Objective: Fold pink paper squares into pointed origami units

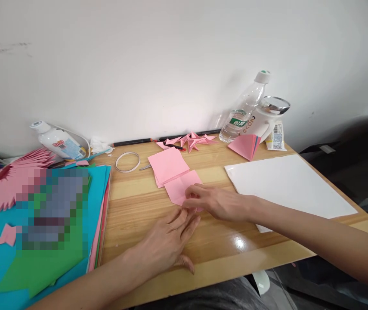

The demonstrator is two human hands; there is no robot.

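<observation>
A pink sheet of paper [175, 189] lies on the wooden table in front of me, with one lower corner cut off or folded in. My right hand [214, 201] reaches in from the right, its fingers bent and pressed together on the lower part of this sheet. Below it my left hand [167, 239] rests low over the table, fingers stretched out, their tips at the sheet's near edge and close to the right fingers. Part of the sheet is hidden under the hands. Just behind, a small stack of pink square papers [168, 163] touches the sheet's far edge.
Folded pink paper stars [193, 141] and pens [134, 142] lie along the wall. A tape ring [127, 162] sits left of the stack. A water bottle [243, 112] stands back right, behind a white board [287, 185]. Coloured sheets [101, 206] cover the left.
</observation>
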